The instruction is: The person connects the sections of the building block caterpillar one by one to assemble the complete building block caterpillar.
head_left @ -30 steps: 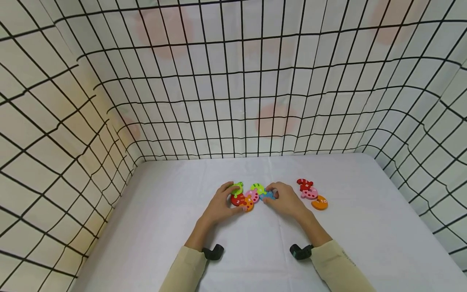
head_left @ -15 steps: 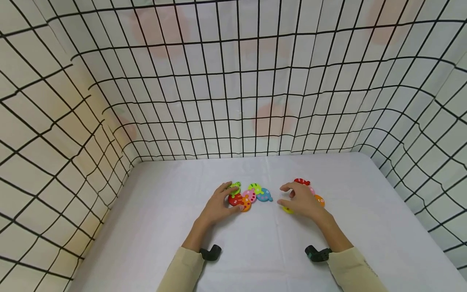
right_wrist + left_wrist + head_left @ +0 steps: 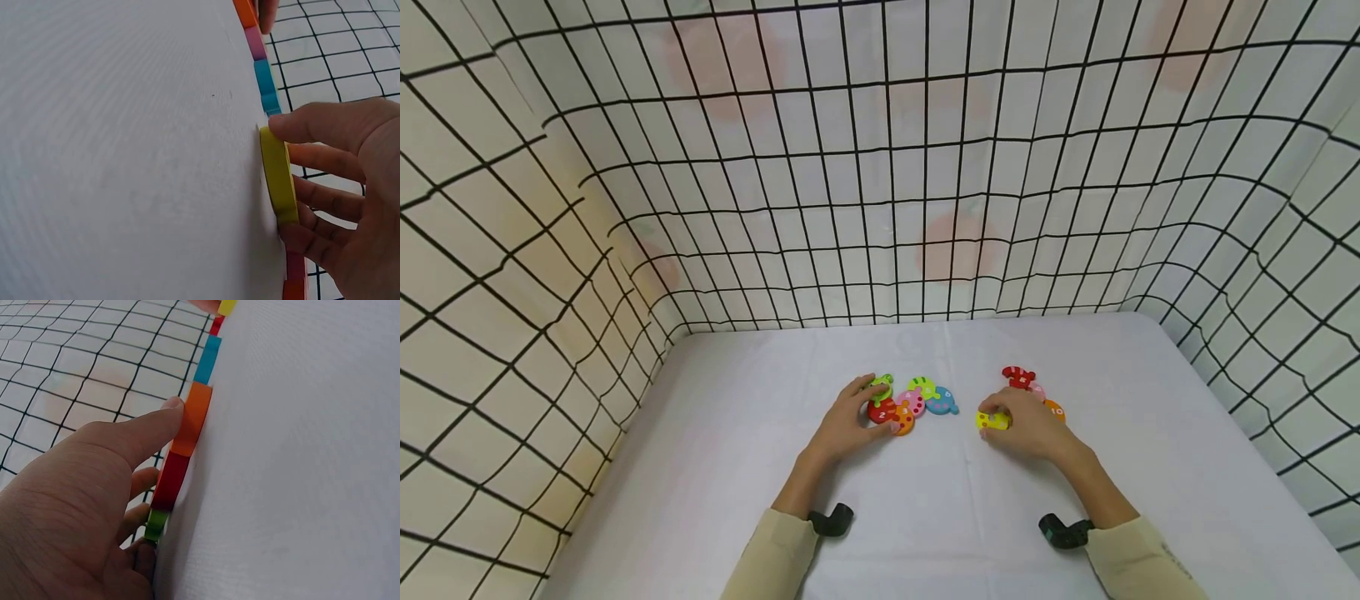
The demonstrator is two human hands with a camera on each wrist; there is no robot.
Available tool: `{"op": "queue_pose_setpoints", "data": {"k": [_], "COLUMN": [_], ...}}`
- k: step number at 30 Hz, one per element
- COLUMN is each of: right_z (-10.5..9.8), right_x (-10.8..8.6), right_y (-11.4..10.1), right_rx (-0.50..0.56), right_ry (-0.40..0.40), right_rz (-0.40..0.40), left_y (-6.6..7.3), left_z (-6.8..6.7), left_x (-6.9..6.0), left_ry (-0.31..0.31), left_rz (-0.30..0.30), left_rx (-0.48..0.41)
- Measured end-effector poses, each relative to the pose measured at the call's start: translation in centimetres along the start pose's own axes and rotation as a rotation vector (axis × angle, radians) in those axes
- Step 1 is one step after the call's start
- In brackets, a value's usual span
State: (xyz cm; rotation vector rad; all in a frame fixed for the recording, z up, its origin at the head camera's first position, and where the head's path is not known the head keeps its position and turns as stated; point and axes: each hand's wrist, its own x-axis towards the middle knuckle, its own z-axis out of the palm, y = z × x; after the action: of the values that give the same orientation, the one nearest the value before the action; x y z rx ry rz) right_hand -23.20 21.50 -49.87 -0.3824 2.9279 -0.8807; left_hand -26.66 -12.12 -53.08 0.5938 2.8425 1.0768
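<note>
On the white cloth, several flat, numbered puzzle pieces join in a curving row: a green piece (image 3: 882, 387), a red one (image 3: 882, 411), an orange one (image 3: 906, 420), then pink, light green and a blue piece (image 3: 941, 401) at the right end. My left hand (image 3: 844, 427) holds the row's left end, thumb against the orange piece and fingers around the red and green ones. To the right, my right hand (image 3: 1030, 423) pinches a yellow puzzle piece (image 3: 992, 420) with dots between thumb and fingers, low over the cloth and apart from the row.
Behind the right hand lie a red striped piece (image 3: 1018, 377), a pink piece (image 3: 1037, 390) and an orange piece (image 3: 1056, 410), partly hidden. A black wire grid (image 3: 910, 200) with white sheeting encloses the back and sides of the table (image 3: 737, 375).
My right hand has left the blue piece, moved right and taken hold of the yellow piece. The left hand stays on the row's left end.
</note>
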Motion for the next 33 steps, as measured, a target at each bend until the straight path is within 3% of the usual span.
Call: {"op": "queue_pose_setpoints", "data": {"k": [5, 11, 15, 33], "right_z": [0.03, -0.05, -0.05, 0.05], "right_x": [-0.18, -0.47, -0.49, 0.32], "right_y": [-0.19, 0.09, 0.09, -0.78], "right_rx": [0.003, 0.010, 0.027, 0.036], "right_ry": [0.022, 0.101, 0.096, 0.096], "right_rz": [-0.013, 0.047, 0.074, 0.036], "left_y": [0.13, -0.16, -0.25, -0.13], "left_z": [-0.08, 0.03, 0.07, 0.04], "left_x": [-0.07, 0.00, 0.00, 0.08], "left_ry": [0.001, 0.010, 0.021, 0.029], "left_rz": [0.000, -0.004, -0.001, -0.004], "left_rx": [-0.011, -0.015, -0.020, -0.044]}}
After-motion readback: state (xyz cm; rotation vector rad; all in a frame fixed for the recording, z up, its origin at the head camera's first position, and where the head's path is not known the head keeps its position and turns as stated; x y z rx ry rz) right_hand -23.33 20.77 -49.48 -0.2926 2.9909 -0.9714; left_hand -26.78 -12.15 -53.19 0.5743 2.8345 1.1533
